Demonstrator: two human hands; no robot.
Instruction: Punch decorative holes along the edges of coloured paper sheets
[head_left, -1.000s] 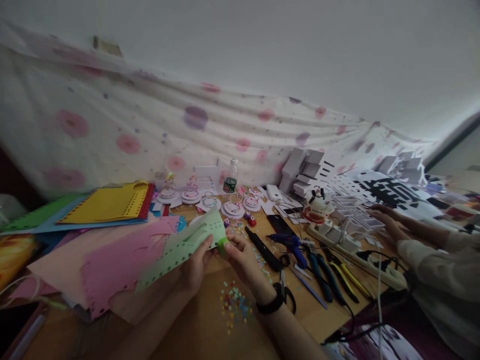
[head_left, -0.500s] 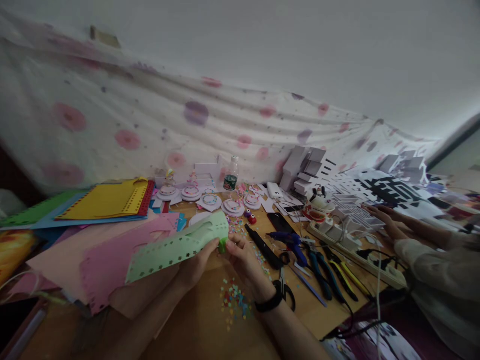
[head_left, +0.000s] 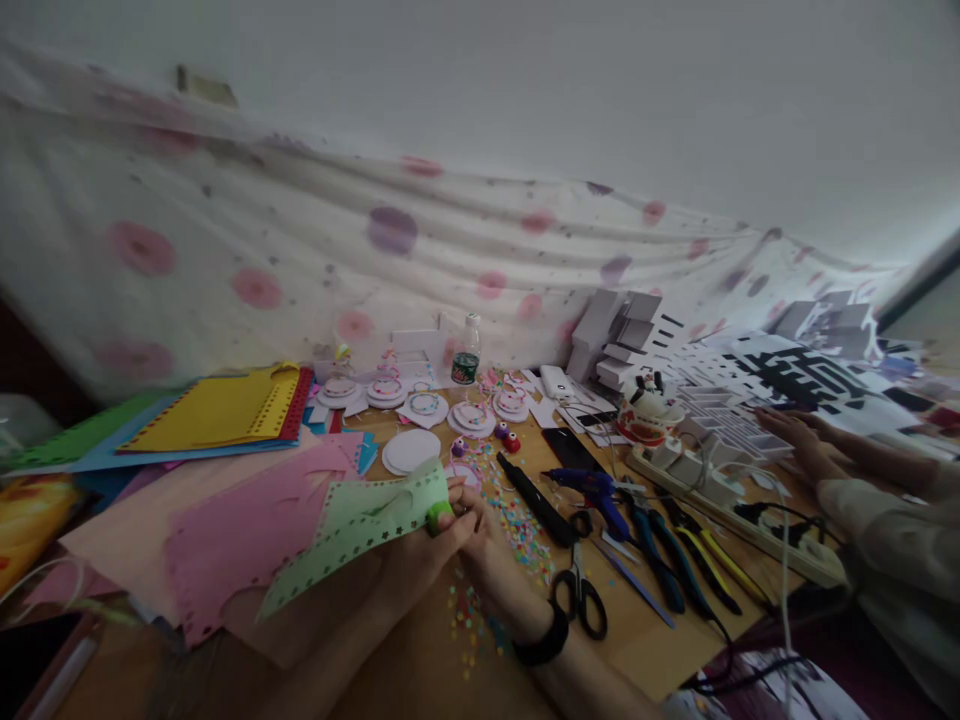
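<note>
Right of the hands (head_left: 482, 540), scissors (head_left: 577, 578) obstruct; nearer tabletop (head_left: 412, 665) seems passable.

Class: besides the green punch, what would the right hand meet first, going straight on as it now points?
Probably the green paper, just ahead of the right hand; depth there is hard to judge.

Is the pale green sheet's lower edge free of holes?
No, the pale green sheet shows a row of small holes along that edge.

Looks like a wooden table (head_left: 664, 655): holds coloured paper (head_left: 240, 525) at left, white discs (head_left: 411, 452), scattered confetti (head_left: 529, 537), and, to the right, scissors (head_left: 577, 573), glue gun (head_left: 596, 487), pliers (head_left: 660, 563) and power strip (head_left: 709, 510)
</note>
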